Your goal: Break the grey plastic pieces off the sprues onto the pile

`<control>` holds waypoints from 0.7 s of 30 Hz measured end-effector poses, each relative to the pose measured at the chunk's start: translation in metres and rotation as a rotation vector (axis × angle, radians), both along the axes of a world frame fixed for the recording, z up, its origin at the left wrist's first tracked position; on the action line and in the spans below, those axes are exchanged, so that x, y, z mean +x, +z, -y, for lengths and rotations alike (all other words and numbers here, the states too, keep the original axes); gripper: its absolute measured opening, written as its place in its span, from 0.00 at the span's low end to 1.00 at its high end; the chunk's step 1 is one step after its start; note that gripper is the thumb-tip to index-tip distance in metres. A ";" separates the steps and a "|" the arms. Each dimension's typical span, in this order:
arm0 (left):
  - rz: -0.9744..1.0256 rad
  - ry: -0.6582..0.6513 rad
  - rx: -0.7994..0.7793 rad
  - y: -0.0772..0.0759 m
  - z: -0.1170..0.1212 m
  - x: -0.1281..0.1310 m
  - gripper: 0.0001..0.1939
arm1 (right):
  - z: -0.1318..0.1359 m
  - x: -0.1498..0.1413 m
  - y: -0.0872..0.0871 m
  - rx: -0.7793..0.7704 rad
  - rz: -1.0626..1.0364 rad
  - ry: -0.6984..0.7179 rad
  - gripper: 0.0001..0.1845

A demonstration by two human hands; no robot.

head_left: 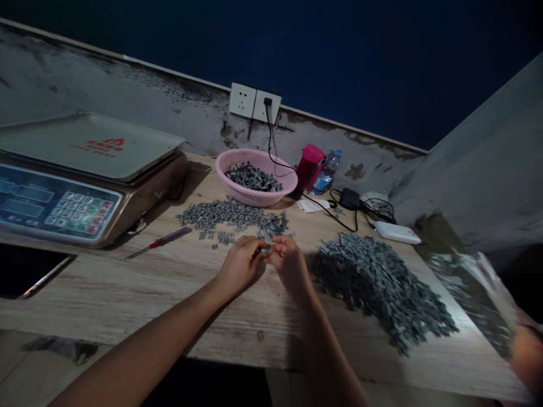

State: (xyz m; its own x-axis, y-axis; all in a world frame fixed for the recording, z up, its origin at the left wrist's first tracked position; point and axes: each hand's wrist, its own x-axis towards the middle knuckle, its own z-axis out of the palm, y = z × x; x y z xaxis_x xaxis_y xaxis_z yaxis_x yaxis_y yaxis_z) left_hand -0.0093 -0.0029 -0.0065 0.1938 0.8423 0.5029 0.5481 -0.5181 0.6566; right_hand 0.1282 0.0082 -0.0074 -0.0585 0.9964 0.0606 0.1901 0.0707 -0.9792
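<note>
My left hand (242, 264) and my right hand (289, 261) meet over the table, fingertips pinched around a small grey piece (265, 249) that they share. Its exact kind is too small to make out. Just beyond them lie a spread of small grey pieces (220, 215) and a little heap of grey strips (272, 224). To the right of my right hand is a large pile of grey strip-like pieces (377, 282). Behind, a pink plastic basket (257, 198) holds more grey strips (253, 177).
A weighing scale (93, 169) stands at the left, with a screwdriver (161, 242) before it and a dark phone-like device (34, 274) nearby. At the back are a red-lidded cup (309, 167), a water bottle (326, 174), cables (377, 209) and a white box-shaped device (396, 232). A blurred orange shape (526, 356) appears far right.
</note>
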 end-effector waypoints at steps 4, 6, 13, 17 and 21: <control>0.048 0.042 -0.095 0.000 0.001 0.002 0.08 | -0.001 -0.001 -0.007 0.084 0.081 -0.074 0.16; 0.105 0.054 -0.153 0.000 0.001 0.002 0.07 | -0.002 -0.001 -0.007 0.084 0.092 -0.063 0.16; 0.128 0.060 -0.185 -0.001 0.000 0.002 0.07 | -0.001 0.001 0.001 0.015 0.011 -0.055 0.16; 0.126 0.072 -0.186 0.000 0.000 0.001 0.08 | -0.002 0.001 0.001 -0.013 -0.042 -0.070 0.15; 0.137 0.089 -0.184 0.001 -0.001 -0.001 0.09 | -0.002 0.003 0.004 -0.132 -0.197 -0.045 0.15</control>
